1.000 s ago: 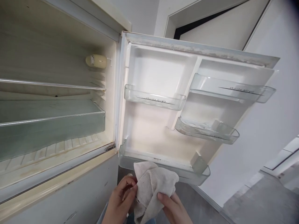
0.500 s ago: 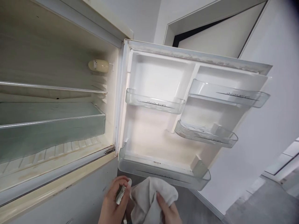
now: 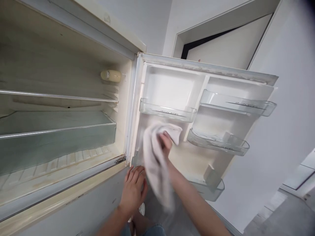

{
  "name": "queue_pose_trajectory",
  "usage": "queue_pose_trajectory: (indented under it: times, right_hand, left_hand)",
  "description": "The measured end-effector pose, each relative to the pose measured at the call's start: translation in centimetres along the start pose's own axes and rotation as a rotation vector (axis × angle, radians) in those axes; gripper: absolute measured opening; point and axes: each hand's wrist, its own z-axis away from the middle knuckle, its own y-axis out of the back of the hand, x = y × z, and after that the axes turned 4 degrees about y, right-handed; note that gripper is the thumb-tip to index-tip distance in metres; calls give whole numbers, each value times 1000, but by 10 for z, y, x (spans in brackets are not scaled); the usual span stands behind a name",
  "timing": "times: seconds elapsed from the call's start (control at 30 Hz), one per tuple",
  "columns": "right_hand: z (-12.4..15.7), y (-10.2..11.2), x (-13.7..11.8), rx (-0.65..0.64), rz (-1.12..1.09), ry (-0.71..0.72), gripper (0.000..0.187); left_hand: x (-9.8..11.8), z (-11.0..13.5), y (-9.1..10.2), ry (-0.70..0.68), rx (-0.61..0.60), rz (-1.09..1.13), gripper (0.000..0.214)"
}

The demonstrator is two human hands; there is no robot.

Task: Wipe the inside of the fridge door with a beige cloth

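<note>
My right hand (image 3: pixel 165 146) is shut on a pale cloth (image 3: pixel 154 147), holding it bunched against the inner panel of the open fridge door (image 3: pixel 177 157). The cloth's lower end hangs down and is smeared by motion. My left hand (image 3: pixel 135 185) is at the hinge-side end of the bottom door bin (image 3: pixel 211 188), its fingers bent at the bin's edge and its thumb lower down. Its fingertips are partly hidden. The cloth and my right forearm cover the middle of that bin.
At left the fridge compartment (image 3: pixel 61 75) has a wire-edged glass shelf (image 3: pixel 61 96) and a clear drawer (image 3: pixel 61 144). Clear door pockets (image 3: pixel 169 112) jut from the door. A white wall (image 3: pixel 283 131) stands at right. My shoe (image 3: pixel 142 208) is below.
My right hand has lifted the cloth from below the door up to its inner panel. My left hand has moved from beside the cloth to the bottom bin's left end. The view has shifted slightly.
</note>
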Motion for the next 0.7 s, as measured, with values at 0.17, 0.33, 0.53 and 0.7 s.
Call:
queue_pose_trajectory:
  times: [0.17, 0.33, 0.53, 0.7]
  right_hand:
    - [-76, -24, 16, -222, 365, 621, 43]
    - [-75, -36, 46, -250, 692, 750, 75]
    - [-53, -30, 57, -277, 739, 906, 85]
    - [-54, -16, 47, -219, 841, 847, 65]
  left_hand:
    - [8, -4, 5, 48, -7, 45, 43]
    - [12, -9, 0, 77, 50, 15, 35]
    - [9, -8, -5, 33, 85, -12, 33]
    - [7, -5, -6, -5, 80, -8, 37]
